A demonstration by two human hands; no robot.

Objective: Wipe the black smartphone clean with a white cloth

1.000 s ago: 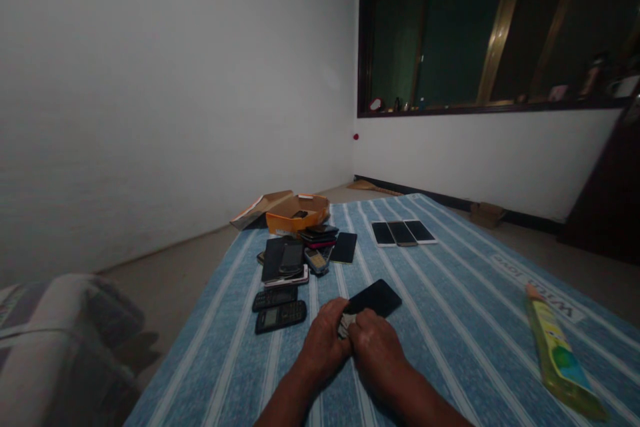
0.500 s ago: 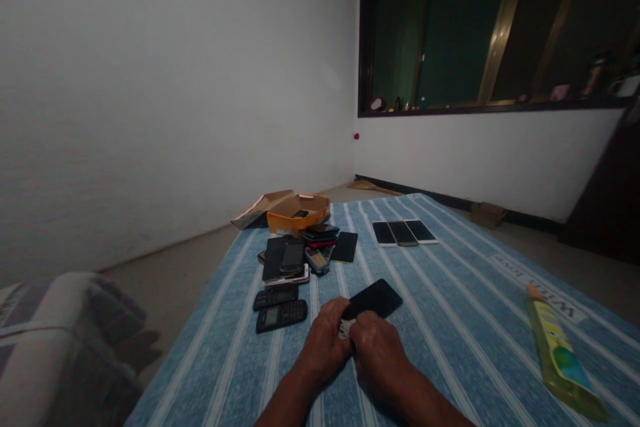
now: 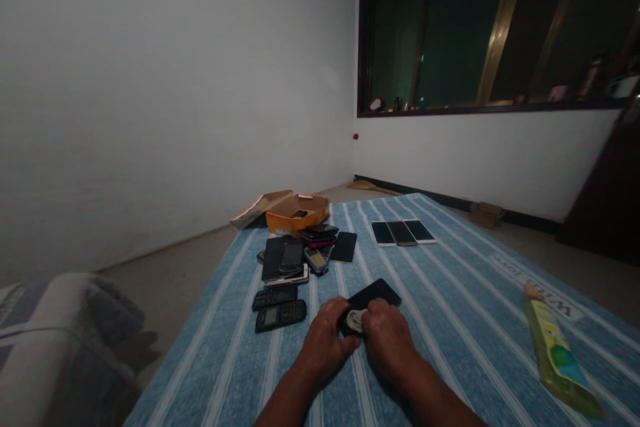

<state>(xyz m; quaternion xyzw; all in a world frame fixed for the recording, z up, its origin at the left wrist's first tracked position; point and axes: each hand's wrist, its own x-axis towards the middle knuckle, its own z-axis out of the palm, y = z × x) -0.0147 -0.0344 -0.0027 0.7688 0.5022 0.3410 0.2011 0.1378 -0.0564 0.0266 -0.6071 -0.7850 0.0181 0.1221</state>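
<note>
A black smartphone (image 3: 373, 292) lies slantwise on the striped cloth in front of me. My left hand (image 3: 326, 333) is closed on its near left end, thumb and fingers along the edge. Against the screen, my right hand (image 3: 387, 333) presses a crumpled white wad (image 3: 355, 320), which looks like cloth or tissue. The fingertips of the right hand are partly hidden behind its knuckles. Left of my hands lie two black keypad phones (image 3: 281, 315) (image 3: 275, 297), one beyond the other.
Farther off is a pile of phones (image 3: 285, 257), with an open orange box (image 3: 300, 217) behind it. Three smartphones (image 3: 403, 233) lie in a row at the back right. A yellow-green bottle or packet (image 3: 563, 353) lies on the striped cloth (image 3: 450, 333) at the right.
My right hand has moved slightly right and away from the left hand, so more of the white wad shows. My left hand stays on the smartphone.
</note>
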